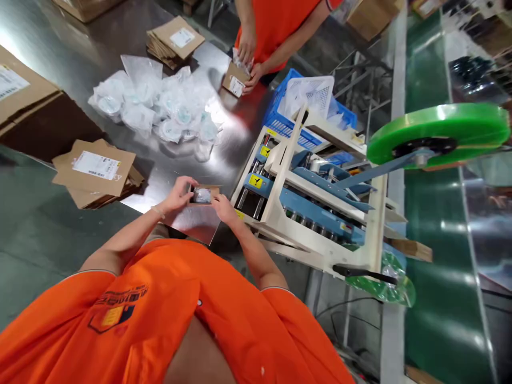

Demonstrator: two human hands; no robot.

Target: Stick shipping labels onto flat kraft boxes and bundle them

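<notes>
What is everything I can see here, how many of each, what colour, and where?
Open box: 1, brown, between the person's hands, a wrapped item inside
Wrapped items: a heap, too overlapped to count, clear and whitish, on the table
Metal table: 1, silver, ahead
Flat carton stacks: 2, brown, near left and far side
Large cartons: 2, brown, left and top left
Co-worker: 1, orange shirt, across the table, holding a brown box
Blue crate: 1, beyond the machine, white basket in it
Roller machine: 1, white and blue, right
Large roll: 1, green, above machine
Belt: 1, green, far right
Background clutter: too blurred to count
Left hand, right hand: 1 each, bare, on the open box
</notes>
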